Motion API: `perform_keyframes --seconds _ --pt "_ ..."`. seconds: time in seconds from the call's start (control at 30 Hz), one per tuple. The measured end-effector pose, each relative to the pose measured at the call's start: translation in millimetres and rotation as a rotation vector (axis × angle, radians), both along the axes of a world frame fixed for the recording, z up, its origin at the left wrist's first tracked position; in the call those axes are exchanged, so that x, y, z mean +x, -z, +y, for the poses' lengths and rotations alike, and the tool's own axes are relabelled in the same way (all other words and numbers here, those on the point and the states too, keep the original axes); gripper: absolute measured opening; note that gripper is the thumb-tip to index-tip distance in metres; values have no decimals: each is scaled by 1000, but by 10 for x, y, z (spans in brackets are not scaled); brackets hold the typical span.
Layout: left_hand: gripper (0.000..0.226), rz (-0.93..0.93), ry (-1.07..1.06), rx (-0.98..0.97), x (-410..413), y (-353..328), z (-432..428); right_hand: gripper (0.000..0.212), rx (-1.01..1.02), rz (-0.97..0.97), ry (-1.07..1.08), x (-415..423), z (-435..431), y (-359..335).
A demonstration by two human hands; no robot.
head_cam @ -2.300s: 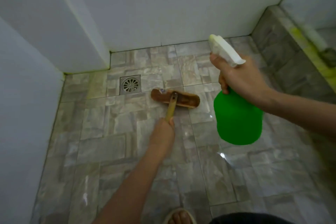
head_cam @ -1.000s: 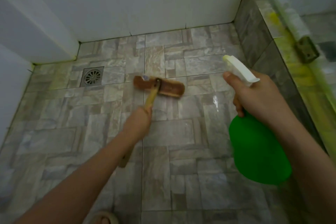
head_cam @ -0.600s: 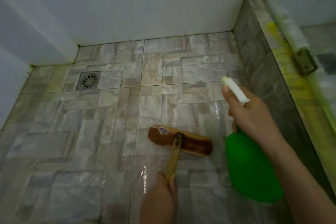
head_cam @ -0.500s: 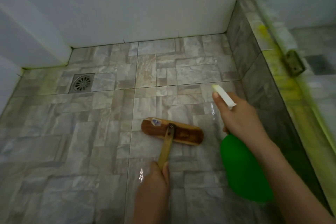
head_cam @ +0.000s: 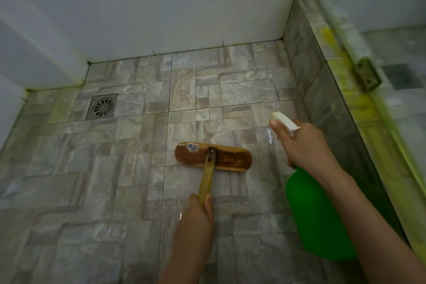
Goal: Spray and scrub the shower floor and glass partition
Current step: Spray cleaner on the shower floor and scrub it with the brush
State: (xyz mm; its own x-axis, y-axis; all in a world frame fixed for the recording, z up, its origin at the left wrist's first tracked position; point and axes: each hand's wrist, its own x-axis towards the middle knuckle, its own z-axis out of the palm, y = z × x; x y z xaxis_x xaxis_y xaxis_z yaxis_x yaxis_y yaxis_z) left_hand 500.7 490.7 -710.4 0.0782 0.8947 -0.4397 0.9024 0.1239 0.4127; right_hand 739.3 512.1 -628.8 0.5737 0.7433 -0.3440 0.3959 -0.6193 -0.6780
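Single head-worn wide-angle view, forward and steeply down onto shower floor [head_cam: 92,180]

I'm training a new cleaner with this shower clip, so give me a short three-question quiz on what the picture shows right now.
1. Multiple choice: which hand grips the handle of the scrub brush? A. left B. right C. both
2. True or false: the brush head rests on top of the drain.
3. Fill in: the right hand holds a ____ spray bottle.

Key
1. A: the left hand is curled round the handle.
2. False: the drain lies apart from the brush, toward the far left corner.
3. green
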Motion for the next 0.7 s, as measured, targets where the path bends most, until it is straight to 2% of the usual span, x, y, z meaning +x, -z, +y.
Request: perform_keyframes --seconds 0.13,0.27,0.33,0.4,0.47,0.6,0.63,0.7 --pt "32 -1 90 -57 82 -129 107 48 19 -35 35 30 -75 -110" --pt "42 -34 198 -3 633 -156 1005 41 155 -88 65 44 -187 -263" --pt "47 -86 179 -9 1080 -200 1559 40 217 -73 92 40 -225 -323" --pt "44 -163 111 -6 1363 -220 1766 44 233 -48 120 44 -252 -369" --pt "37 -194 101 -58 1306 -133 1454 48 232 -37 136 58 -269 -411" --pt "25 -93 165 -230 585 -125 -251 52 221 -67 135 51 -286 -518" --pt "26 -40 224 -231 496 -148 -464 52 220 -60 138 50 -294 -536" --pt "32 -10 320 -216 589 -116 -310 49 240 -60 141 50 -306 -585"
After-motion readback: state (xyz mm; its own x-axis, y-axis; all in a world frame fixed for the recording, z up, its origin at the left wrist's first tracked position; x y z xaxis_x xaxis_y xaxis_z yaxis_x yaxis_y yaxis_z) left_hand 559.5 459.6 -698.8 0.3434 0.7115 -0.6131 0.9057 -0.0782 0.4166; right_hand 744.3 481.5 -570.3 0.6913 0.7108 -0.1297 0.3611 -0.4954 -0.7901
